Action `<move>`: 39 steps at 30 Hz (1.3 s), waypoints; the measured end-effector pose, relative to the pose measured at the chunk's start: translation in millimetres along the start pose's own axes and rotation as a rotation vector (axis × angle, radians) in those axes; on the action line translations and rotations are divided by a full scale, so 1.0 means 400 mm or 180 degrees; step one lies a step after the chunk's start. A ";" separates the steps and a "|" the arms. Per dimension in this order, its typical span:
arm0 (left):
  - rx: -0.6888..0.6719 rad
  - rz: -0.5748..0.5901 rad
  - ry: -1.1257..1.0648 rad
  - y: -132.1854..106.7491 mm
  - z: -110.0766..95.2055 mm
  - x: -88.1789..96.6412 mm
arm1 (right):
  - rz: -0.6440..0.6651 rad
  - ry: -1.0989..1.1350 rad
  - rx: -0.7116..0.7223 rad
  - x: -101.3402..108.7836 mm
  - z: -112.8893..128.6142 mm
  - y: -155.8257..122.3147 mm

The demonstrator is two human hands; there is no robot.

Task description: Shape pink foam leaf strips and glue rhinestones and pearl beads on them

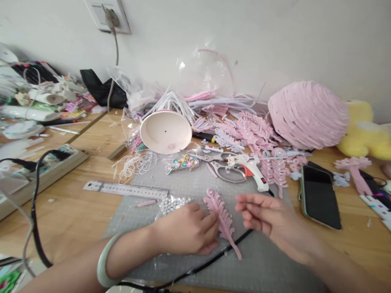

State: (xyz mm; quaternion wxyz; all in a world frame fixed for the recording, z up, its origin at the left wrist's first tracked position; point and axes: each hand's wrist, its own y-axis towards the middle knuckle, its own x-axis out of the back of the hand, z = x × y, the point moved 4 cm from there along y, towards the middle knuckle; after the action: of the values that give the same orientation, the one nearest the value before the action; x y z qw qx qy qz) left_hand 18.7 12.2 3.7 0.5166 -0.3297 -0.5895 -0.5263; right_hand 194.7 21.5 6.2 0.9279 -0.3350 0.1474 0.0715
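A pink foam feather (222, 217) with a pink gem at its tip lies on the grey cutting mat (195, 179). My left hand (186, 230), a pale green bangle on its wrist, rests on the mat with its fingertips pressing the feather's left edge. My right hand (269, 221) hovers just right of the feather, fingers stretched out and slightly apart, with nothing seen in them. A bag of white pearl beads (171, 203) sits just beyond my left hand.
On the mat lie a steel ruler (125, 189), scissors (224, 167), a white glue gun (255, 171) and coloured gems (182, 163). A tipped white cup (165, 132), pink foam feathers (244, 130), a pink dome (308, 114) and a phone (320, 196) lie around. A black cable (207, 264) crosses the front.
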 end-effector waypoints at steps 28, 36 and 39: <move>0.0812 -0.1302 -0.0742 -0.022 0.056 0.066 | 0.0506 0.0026 0.0167 -0.081 -0.081 0.060; 0.0732 -0.1136 -0.0647 -0.018 0.052 0.060 | 0.0659 -0.0672 0.0391 -0.077 -0.065 0.052; 0.0447 -0.1247 -0.0345 -0.020 0.044 0.069 | 0.0736 -0.0696 0.0251 -0.075 -0.077 0.052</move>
State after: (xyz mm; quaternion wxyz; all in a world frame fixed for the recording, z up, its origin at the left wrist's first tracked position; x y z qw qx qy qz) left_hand -0.1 23.0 29.3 0.3937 -0.1999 -0.7044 -0.5557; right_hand 154.5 16.4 -19.1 0.9364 -0.2693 0.0859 0.2080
